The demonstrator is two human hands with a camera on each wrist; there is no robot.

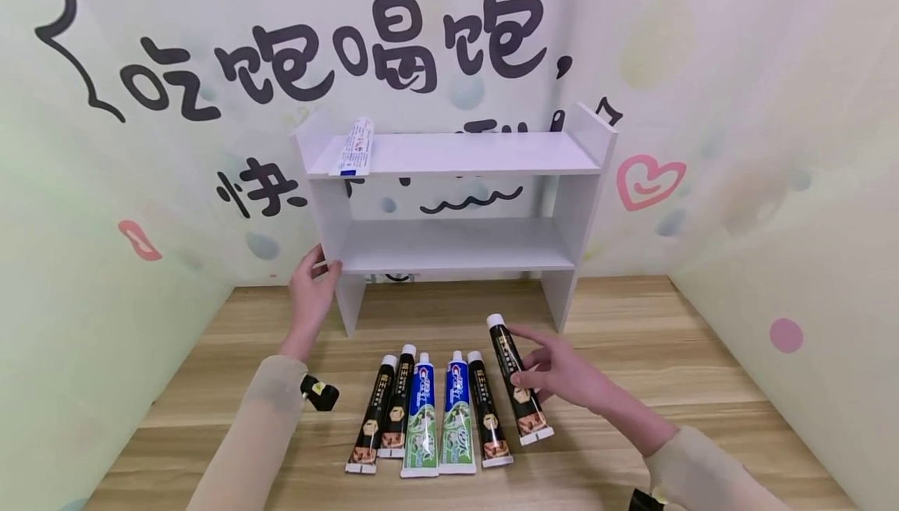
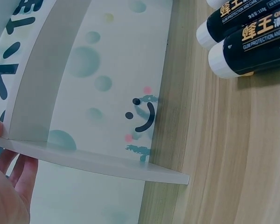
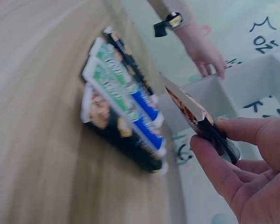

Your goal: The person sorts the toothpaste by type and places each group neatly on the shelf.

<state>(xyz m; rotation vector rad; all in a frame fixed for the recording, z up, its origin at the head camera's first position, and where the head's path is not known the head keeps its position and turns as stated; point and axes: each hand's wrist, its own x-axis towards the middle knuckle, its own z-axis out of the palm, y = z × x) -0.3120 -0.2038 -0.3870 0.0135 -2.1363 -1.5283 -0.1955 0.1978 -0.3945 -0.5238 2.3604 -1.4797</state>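
My sleeves (image 1: 260, 433) are closest, both forearms reaching out over the wooden tabletop (image 1: 702, 386). My right hand (image 1: 562, 374) pinches a black toothpaste tube (image 1: 518, 380) between thumb and fingers; the right wrist view shows its crimped end lifted off the wood. Its long axis runs away from me, white cap at the far end, toward the shelf, leaning slightly left. Just left of that hand, five more toothpaste tubes (image 1: 428, 409) lie side by side, caps pointing away. Farther out, my left hand (image 1: 312, 285) grips the left side panel of a white two-tier shelf (image 1: 456, 253), fingers curled round its edge. A white tube (image 1: 354, 146) lies on the top tier. Pale walls with black lettering (image 1: 365, 51) close in beyond.
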